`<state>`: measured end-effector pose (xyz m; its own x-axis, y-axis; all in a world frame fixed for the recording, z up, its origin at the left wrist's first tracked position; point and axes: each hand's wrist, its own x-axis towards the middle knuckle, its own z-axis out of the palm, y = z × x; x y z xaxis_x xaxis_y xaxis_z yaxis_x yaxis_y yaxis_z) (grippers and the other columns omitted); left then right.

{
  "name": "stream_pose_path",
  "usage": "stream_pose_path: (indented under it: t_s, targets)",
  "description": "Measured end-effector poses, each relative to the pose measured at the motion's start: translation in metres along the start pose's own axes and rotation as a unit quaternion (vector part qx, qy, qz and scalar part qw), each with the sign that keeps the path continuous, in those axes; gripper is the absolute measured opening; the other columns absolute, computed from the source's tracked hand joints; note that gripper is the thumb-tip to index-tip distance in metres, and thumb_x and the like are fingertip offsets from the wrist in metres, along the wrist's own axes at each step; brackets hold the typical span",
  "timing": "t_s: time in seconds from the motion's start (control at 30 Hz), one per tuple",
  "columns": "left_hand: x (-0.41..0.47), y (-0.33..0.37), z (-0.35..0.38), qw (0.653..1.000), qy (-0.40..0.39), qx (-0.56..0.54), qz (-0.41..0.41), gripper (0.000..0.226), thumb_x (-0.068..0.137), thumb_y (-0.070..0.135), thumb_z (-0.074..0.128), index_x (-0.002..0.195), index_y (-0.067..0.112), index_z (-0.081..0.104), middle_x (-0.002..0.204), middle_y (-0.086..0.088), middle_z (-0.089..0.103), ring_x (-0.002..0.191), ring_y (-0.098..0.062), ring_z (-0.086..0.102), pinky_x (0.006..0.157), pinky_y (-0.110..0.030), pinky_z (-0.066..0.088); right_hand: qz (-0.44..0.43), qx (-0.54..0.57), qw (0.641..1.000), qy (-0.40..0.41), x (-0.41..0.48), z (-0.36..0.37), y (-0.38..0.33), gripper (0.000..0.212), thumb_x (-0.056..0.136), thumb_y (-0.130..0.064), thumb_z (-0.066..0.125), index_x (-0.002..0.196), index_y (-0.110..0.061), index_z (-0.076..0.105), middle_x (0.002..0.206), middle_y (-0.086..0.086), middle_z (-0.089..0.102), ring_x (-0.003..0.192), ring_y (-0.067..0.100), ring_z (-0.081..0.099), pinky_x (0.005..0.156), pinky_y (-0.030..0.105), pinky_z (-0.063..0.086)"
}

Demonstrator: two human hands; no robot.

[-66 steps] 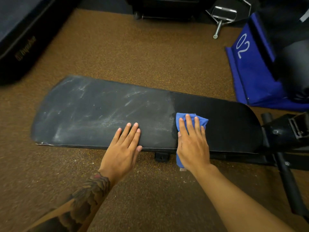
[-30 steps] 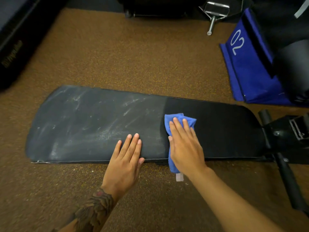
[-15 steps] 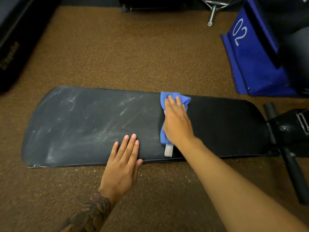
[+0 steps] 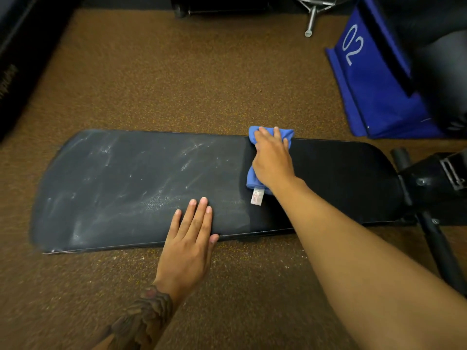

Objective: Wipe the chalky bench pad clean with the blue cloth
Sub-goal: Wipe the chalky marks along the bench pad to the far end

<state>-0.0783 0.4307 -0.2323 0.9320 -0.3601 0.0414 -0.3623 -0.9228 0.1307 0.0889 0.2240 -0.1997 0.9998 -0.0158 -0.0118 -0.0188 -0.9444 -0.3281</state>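
A long black bench pad (image 4: 131,183) lies across the view over brown carpet. Its left two thirds carry grey-white chalk smears, while the right third looks plain black. My right hand (image 4: 273,162) presses a folded blue cloth (image 4: 252,178) flat on the pad at the far edge, right at the border between chalky and black. A white tag hangs from the cloth's near end. My left hand (image 4: 189,238) rests flat with fingers together on the pad's near edge, holding nothing.
The bench's black metal frame and leg (image 4: 434,198) stick out at the right end. A blue box marked 02 (image 4: 366,72) stands at the back right. A metal handle (image 4: 310,18) lies at the top. A black mat (image 4: 15,59) edges the left.
My right hand has slid the cloth from the pad's near edge across to its far edge. The black strip has widened a little leftward. My left hand has stayed put.
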Motion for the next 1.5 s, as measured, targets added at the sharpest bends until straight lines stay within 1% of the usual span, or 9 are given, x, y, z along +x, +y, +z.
stream_pose_path:
  t_s: [0.3,0.4,0.6,0.8,0.93,1.07,1.2,1.37,1.5]
  targets:
    - [0.001,-0.002,0.001,1.000,-0.001,-0.005,0.006,0.054,0.103,0.037,0.024,0.146,0.006,0.028,0.155,-0.013,0.028,0.145,-0.029,0.020,0.119,-0.044,0.009,-0.110,0.064,0.992,0.015,-0.133,0.010,0.026,0.065,0.079,0.019,0.047,0.140,-0.002,0.037,0.149,0.010,0.033,0.142,0.030,0.018,0.114,0.049,0.022]
    - [0.001,-0.001,0.002,1.000,0.005,-0.008,0.004,0.054,0.102,0.036,0.024,0.146,0.006,0.030,0.154,-0.014,0.029,0.145,-0.029,0.021,0.119,-0.044,0.008,-0.082,0.069,0.994,0.031,-0.112,0.002,0.033,0.059,0.076,0.017,0.043,0.133,0.002,0.045,0.142,0.015,0.043,0.137,0.038,0.029,0.109,0.053,0.028]
    - [0.002,0.001,0.002,1.000,0.021,-0.011,0.007,0.055,0.103,0.036,0.021,0.144,0.002,0.034,0.153,-0.015,0.032,0.144,-0.030,0.024,0.118,-0.047,0.013,0.024,0.016,0.999,0.020,-0.009,-0.004,0.011,0.056,0.080,0.008,0.040,0.135,-0.004,0.038,0.150,0.008,0.029,0.141,0.033,0.012,0.112,0.047,0.016]
    - [0.002,0.000,0.004,1.000,0.020,0.001,0.010,0.054,0.101,0.034,0.026,0.145,0.002,0.034,0.154,-0.015,0.031,0.145,-0.029,0.022,0.117,-0.048,0.015,-0.055,0.039,0.998,0.004,-0.057,0.006,-0.019,0.068,0.080,0.011,0.040,0.144,-0.006,0.026,0.155,0.007,0.020,0.144,0.031,0.004,0.116,0.047,0.012]
    - [0.002,-0.001,0.004,1.000,0.024,-0.001,0.014,0.054,0.101,0.034,0.026,0.143,0.001,0.036,0.153,-0.016,0.033,0.144,-0.030,0.024,0.117,-0.048,0.014,-0.121,0.083,0.989,0.031,-0.128,0.008,0.004,0.061,0.078,0.016,0.045,0.137,-0.001,0.040,0.146,0.012,0.038,0.140,0.035,0.021,0.113,0.050,0.020]
    - [0.002,0.000,0.003,0.999,0.028,-0.008,0.012,0.054,0.101,0.034,0.027,0.144,0.002,0.036,0.153,-0.015,0.032,0.144,-0.030,0.023,0.118,-0.047,0.014,-0.087,0.074,0.993,0.018,-0.094,0.004,0.020,0.058,0.077,0.014,0.043,0.133,0.001,0.045,0.143,0.015,0.043,0.138,0.039,0.025,0.110,0.054,0.026]
    - [0.002,0.000,0.003,1.000,0.024,-0.001,0.008,0.055,0.102,0.035,0.024,0.145,0.003,0.034,0.154,-0.014,0.031,0.145,-0.029,0.021,0.119,-0.046,0.011,-0.010,0.040,0.999,0.022,-0.024,-0.001,0.001,0.058,0.084,0.008,0.039,0.140,-0.006,0.033,0.152,0.007,0.026,0.143,0.032,0.007,0.115,0.047,0.012]
    - [0.001,0.000,0.004,1.000,0.020,0.001,0.002,0.055,0.101,0.035,0.026,0.145,0.003,0.033,0.154,-0.013,0.029,0.146,-0.028,0.020,0.118,-0.047,0.013,-0.012,0.036,0.999,0.013,-0.023,0.000,-0.022,0.064,0.083,0.008,0.040,0.144,-0.007,0.025,0.155,0.006,0.018,0.144,0.030,0.001,0.116,0.043,0.006]
    - [0.002,-0.003,0.009,0.999,0.039,-0.001,0.018,0.055,0.103,0.036,0.020,0.144,0.001,0.033,0.152,-0.016,0.033,0.144,-0.030,0.023,0.118,-0.046,0.012,-0.087,0.069,0.993,0.050,-0.089,0.010,-0.008,0.068,0.071,0.017,0.043,0.136,0.000,0.040,0.146,0.015,0.038,0.139,0.040,0.022,0.110,0.055,0.026]
